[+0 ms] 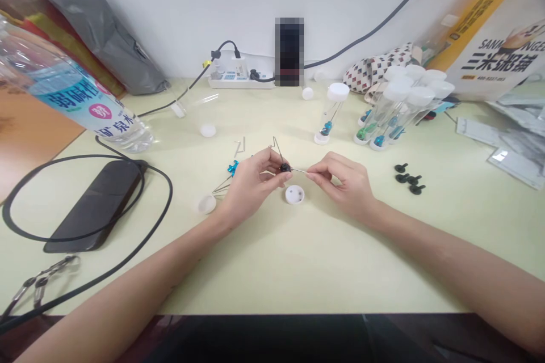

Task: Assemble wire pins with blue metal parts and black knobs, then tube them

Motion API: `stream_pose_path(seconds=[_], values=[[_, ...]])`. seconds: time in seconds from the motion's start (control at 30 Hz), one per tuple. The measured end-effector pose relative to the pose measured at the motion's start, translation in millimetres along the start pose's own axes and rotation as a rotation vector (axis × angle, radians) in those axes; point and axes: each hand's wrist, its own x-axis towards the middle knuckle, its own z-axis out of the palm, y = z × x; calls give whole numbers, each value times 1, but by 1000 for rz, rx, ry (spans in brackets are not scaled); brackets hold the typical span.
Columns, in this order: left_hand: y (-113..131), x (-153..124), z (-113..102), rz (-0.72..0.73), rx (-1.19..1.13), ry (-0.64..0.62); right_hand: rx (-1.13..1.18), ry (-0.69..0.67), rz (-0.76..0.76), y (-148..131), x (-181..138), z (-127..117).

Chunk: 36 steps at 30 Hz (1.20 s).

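Note:
Over the middle of the pale table, my left hand [255,181] pinches a small black knob-like part [285,168]. My right hand [344,181] pinches the end of a thin metal wire [300,171] that runs into that black part. Just below the two hands lies a white round cap [294,194] with small holes. A blue part [232,168] and loose bent wires [239,146] lie left of my left hand. Several more black parts [409,179] sit to the right of my right hand.
Clear tubes with white caps [398,110] stand at the back right, one tube [331,113] apart. A water bottle [72,99] lies at left above a dark phone [96,204] ringed by a black cable. A power strip [238,76] sits by the wall. Another white cap [206,203] lies near my left wrist.

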Motion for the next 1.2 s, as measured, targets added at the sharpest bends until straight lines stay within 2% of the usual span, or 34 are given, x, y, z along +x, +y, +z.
stream_pose_path(seconds=[0.33, 0.7, 1.07, 1.2], values=[[0, 0, 0, -35, 77, 2, -66, 1, -53, 0, 1, 2], [-2, -2, 1, -47, 62, 6, -143, -1, -111, 1, -1, 2], [-1, -1, 2, -65, -8, 19, -424, 10, -307, 3, -4, 0], [-3, -2, 3, -67, -12, 29, -451, -1, -303, 2, -5, 0]])
